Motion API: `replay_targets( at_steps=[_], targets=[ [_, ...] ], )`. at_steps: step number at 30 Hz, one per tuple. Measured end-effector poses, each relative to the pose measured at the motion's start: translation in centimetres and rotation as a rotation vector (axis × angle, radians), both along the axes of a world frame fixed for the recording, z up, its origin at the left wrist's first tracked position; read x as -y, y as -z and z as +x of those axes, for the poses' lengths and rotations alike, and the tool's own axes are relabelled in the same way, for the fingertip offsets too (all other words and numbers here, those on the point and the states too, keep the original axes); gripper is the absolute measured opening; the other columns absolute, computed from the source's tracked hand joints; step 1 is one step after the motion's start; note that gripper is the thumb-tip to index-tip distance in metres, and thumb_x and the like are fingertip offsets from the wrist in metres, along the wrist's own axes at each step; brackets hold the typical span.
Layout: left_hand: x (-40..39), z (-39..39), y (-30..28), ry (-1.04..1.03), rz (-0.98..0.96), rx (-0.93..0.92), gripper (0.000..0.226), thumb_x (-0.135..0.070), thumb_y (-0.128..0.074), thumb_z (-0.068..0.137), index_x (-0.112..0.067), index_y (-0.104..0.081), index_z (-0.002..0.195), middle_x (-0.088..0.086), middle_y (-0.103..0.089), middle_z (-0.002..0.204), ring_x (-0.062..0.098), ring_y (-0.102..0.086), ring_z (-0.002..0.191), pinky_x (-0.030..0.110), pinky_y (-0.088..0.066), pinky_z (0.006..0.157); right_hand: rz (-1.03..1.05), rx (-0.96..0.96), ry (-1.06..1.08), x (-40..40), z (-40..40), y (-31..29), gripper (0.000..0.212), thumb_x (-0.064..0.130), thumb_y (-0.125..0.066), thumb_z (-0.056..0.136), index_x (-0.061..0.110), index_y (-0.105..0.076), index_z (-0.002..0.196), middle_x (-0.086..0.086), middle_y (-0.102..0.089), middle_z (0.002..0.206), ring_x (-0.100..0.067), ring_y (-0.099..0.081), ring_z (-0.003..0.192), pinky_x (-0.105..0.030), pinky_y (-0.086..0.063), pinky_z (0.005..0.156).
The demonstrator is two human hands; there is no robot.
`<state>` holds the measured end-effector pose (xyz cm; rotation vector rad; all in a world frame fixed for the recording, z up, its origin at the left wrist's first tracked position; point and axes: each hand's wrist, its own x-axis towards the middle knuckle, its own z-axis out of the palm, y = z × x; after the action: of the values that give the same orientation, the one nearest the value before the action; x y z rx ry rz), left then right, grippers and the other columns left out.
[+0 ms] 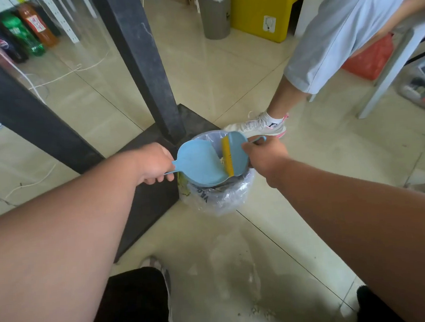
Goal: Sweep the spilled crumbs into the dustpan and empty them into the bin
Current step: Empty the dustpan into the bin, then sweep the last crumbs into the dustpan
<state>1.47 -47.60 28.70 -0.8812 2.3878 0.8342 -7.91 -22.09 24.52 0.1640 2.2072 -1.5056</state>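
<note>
Bin (pixel 218 198): stood on the tiled floor (pixel 238 259) beside the black table base (pixel 148 190), lined with a clear plastic bag (pixel 239 194); contents hidden under the tools held above it. Dustpan (pixel 199 164): blue, held over the bin mouth, tilted, long axis roughly left to right, handle pointing left into the left hand (pixel 154 165) with fingers curled round it, open lip toward the right, whitish crumbs (pixel 222 160) visible at that lip. Brush (pixel 233 154): blue body with yellow bristle strip, set against the dustpan lip, strip running top to bottom, thin handle pointing right, gripped by the curled fingers of the right hand (pixel 266 154).
</note>
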Motion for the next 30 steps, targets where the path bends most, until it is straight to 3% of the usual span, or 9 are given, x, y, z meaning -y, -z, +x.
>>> replay_targets(
  at_steps=[3, 6, 11, 15, 20, 25, 27, 29, 30],
  targets=[
    [-0.6, 1.5, -1.4, 0.098, -0.016, 0.071, 0.021, -0.011, -0.057, 0.1, -0.004, -0.075, 0.09, 0.009, -0.065, 0.07, 0.021, -0.045, 0.058, 0.028, -0.033, 0.051, -0.177, 0.093, -0.032, -1.7, 0.8, -0.7, 0.018, 0.016, -0.069, 0.084, 0.008, -0.074, 0.098, -0.022, -0.076, 0.105, -0.04, -0.075, 0.096, -0.051, -0.061, 0.086],
    [-1.7, 2.8, -2.2, 0.165, 0.031, 0.147, 0.018, -0.009, -0.056, 0.103, -0.004, -0.073, 0.097, 0.005, -0.073, 0.079, 0.018, -0.054, 0.065, 0.028, -0.038, 0.055, -0.223, 0.098, -0.108, -3.7, 2.3, -1.6, 0.018, 0.006, -0.067, 0.092, 0.003, -0.071, 0.11, -0.017, -0.076, 0.11, -0.032, -0.075, 0.098, -0.046, -0.063, 0.082],
    [-4.7, 5.8, 0.0, 0.28, 0.096, 0.35, 0.016, -0.008, -0.054, 0.105, -0.005, -0.066, 0.096, 0.006, -0.07, 0.08, 0.017, -0.06, 0.068, 0.026, -0.043, 0.053, -0.174, 0.17, -0.257, -7.8, 6.7, -1.7, 0.01, 0.007, -0.07, 0.094, 0.003, -0.072, 0.103, -0.009, -0.073, 0.093, -0.018, -0.073, 0.078, -0.029, -0.06, 0.065],
    [-8.4, 10.3, 5.8, 0.462, 0.107, 0.486, 0.019, -0.014, -0.057, 0.103, -0.004, -0.072, 0.111, 0.014, -0.077, 0.104, 0.022, -0.064, 0.077, 0.025, -0.047, 0.057, -0.126, 0.245, -0.224, -10.7, 11.8, 2.9, 0.015, 0.008, -0.071, 0.094, -0.001, -0.073, 0.106, -0.017, -0.075, 0.099, -0.028, -0.073, 0.089, -0.041, -0.062, 0.08],
    [-11.3, 15.2, 13.1, 0.6, 0.022, 0.541, 0.023, -0.022, -0.061, 0.097, -0.013, -0.076, 0.113, 0.016, -0.076, 0.116, 0.021, -0.063, 0.078, 0.012, -0.041, 0.038, -0.042, 0.379, -0.047, -13.9, 16.6, 9.9, 0.007, 0.007, -0.068, 0.096, 0.006, -0.075, 0.097, -0.024, -0.074, 0.11, -0.037, -0.072, 0.103, -0.045, -0.061, 0.087],
    [-11.7, 17.0, 18.8, 0.505, 0.06, 0.54, 0.038, -0.018, -0.06, 0.1, -0.017, -0.064, 0.138, 0.01, -0.065, 0.139, 0.017, -0.053, 0.097, 0.029, -0.05, 0.091, -0.092, 0.509, -0.006, -14.5, 18.6, 14.9, 0.008, 0.006, -0.064, 0.1, 0.006, -0.072, 0.099, -0.018, -0.073, 0.103, -0.027, -0.071, 0.089, -0.036, -0.062, 0.077],
    [-11.8, 17.2, 20.9, 0.485, 0.077, 0.541, 0.028, -0.016, -0.062, 0.096, -0.018, -0.072, 0.122, 0.013, -0.072, 0.124, 0.019, -0.057, 0.088, 0.034, -0.054, 0.081, -0.096, 0.539, -0.019, -14.6, 18.7, 16.8, 0.009, 0.006, -0.065, 0.098, 0.003, -0.073, 0.103, -0.021, -0.074, 0.107, -0.032, -0.071, 0.097, -0.042, -0.061, 0.085],
    [-11.9, 17.2, 22.0, 0.484, 0.067, 0.547, 0.014, -0.017, -0.066, 0.093, -0.014, -0.075, 0.103, 0.016, -0.073, 0.1, 0.022, -0.06, 0.076, 0.028, -0.048, 0.06, -0.068, 0.558, -0.07, -14.9, 18.7, 18.6, 0.01, 0.006, -0.068, 0.096, 0.003, -0.076, 0.103, -0.02, -0.076, 0.106, -0.035, -0.073, 0.103, -0.045, -0.06, 0.091],
    [-11.9, 17.1, 22.3, 0.495, 0.05, 0.551, 0.015, -0.019, -0.067, 0.094, -0.013, -0.075, 0.105, 0.016, -0.071, 0.101, 0.023, -0.062, 0.079, 0.024, -0.044, 0.055, -0.05, 0.563, -0.12, -15.2, 18.8, 19.3, 0.01, 0.007, -0.069, 0.095, 0.005, -0.077, 0.101, -0.019, -0.077, 0.104, -0.036, -0.073, 0.104, -0.046, -0.06, 0.092]
  ],
)
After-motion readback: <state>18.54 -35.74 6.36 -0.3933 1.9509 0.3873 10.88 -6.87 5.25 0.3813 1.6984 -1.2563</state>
